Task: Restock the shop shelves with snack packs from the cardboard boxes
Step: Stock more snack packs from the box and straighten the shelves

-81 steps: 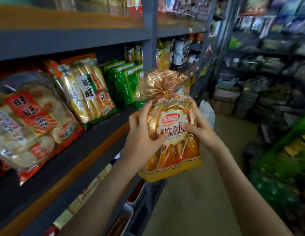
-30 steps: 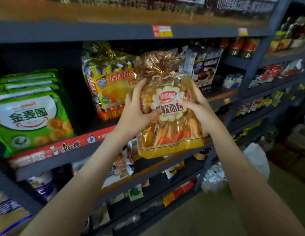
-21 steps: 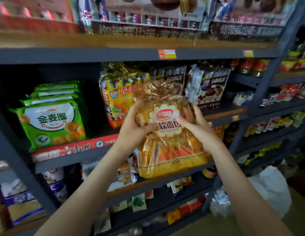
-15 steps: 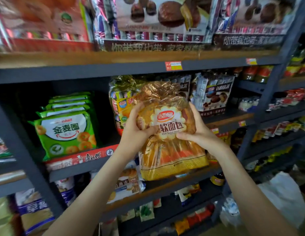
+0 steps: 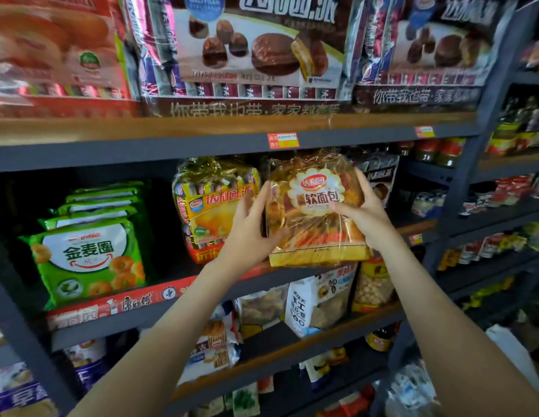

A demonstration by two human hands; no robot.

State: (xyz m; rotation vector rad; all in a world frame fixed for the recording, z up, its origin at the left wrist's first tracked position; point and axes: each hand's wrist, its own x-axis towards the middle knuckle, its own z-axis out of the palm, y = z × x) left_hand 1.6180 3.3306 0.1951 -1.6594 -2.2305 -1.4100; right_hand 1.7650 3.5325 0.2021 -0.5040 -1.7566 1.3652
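An orange-gold soft-bread pack (image 5: 316,218) with a white flower-shaped label is held upright between both hands at the front of the middle shelf (image 5: 159,299). My left hand (image 5: 247,233) grips its left side, thumb on the front. My right hand (image 5: 364,215) grips its right side, thumb across the label. The pack's bottom edge is level with the shelf's front lip, right of a yellow cake pack (image 5: 214,206). The pack's crinkled top reaches just under the shelf above.
Green ring-snack packs (image 5: 87,257) stand in a row at the left of the same shelf. Chocolate pie bags (image 5: 256,49) fill the shelf above. A dark pie pack (image 5: 379,182) sits right of the bread. Lower shelves hold several bags. No cardboard box is in view.
I turned from the aisle to face the shelf. Both hands carried the bread pack up and forward into the gap right of the yellow cake pack.
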